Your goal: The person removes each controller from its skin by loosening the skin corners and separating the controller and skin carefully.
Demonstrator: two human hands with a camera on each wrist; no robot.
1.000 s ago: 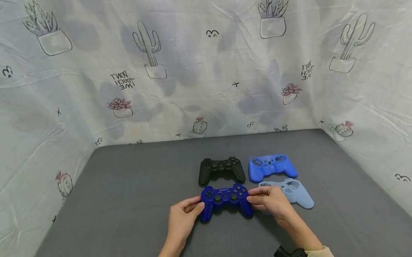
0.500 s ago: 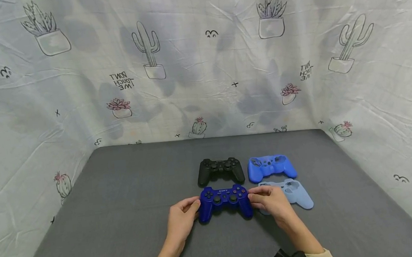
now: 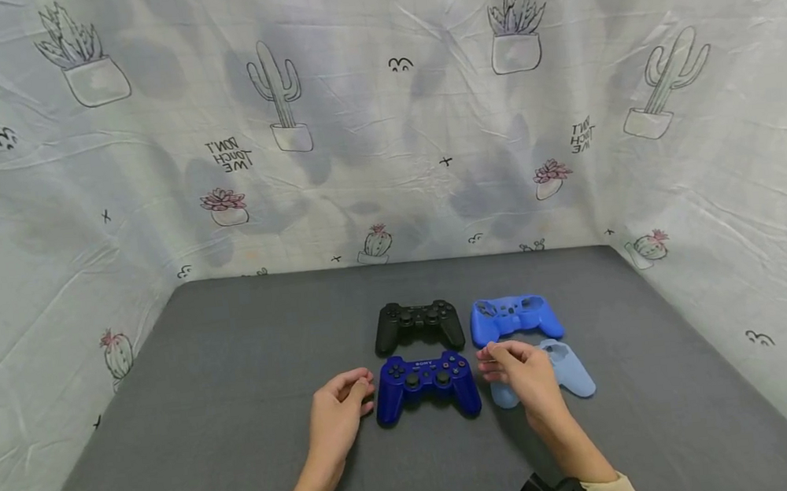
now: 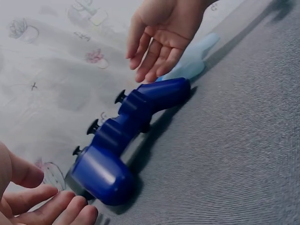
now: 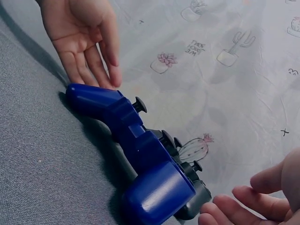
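dark blue gamepad (image 3: 426,385) flat on the grey bench (image 3: 204,422), long axis running left to right, straight between the hands. left hand (image 3: 337,415) just off its left grip, fingers loosely curled, holding nothing; right hand (image 3: 524,379) just off the right grip, relaxed and empty, over the pale blue silicone cover (image 3: 569,371). about equally near on both sides. black gamepad (image 3: 418,324) and brighter blue cover (image 3: 515,318) just behind.
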